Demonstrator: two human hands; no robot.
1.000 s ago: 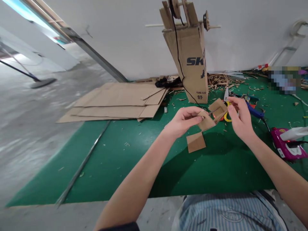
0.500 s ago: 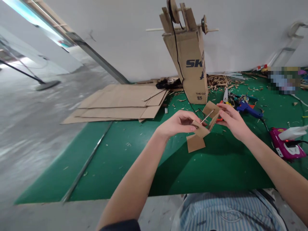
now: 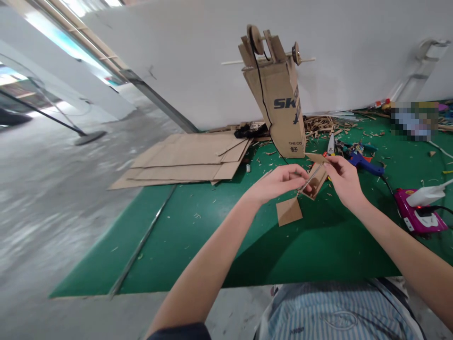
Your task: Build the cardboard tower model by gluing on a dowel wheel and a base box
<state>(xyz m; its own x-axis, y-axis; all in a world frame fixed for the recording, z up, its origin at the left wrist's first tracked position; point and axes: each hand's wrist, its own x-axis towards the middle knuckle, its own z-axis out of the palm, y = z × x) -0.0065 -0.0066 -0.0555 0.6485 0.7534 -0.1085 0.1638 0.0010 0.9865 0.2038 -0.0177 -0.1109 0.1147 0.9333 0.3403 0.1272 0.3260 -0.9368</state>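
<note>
My left hand (image 3: 279,183) and my right hand (image 3: 342,179) hold a small folded cardboard piece (image 3: 314,178) between them above the green mat (image 3: 219,236). A thin stick runs across the opening of that piece. The left fingers pinch its left end and the right fingers pinch its upper right edge. A loose cardboard square (image 3: 289,210) lies flat on the mat just below the hands. Behind them a tall cardboard tower (image 3: 283,104) with a stick axle, round discs and a black cord on top stands at the wall.
Flat cardboard sheets (image 3: 187,158) lie to the left of the tower. Scissors (image 3: 331,144), a blue glue gun (image 3: 364,163) and cardboard scraps (image 3: 322,123) lie to the right. A pink device (image 3: 419,215) with cables sits at far right. Bare floor (image 3: 53,198) lies left.
The cardboard piece has been turned in my hands so its flaps face differently, and the view has shifted slightly to the left. Both hands stayed on the piece.
</note>
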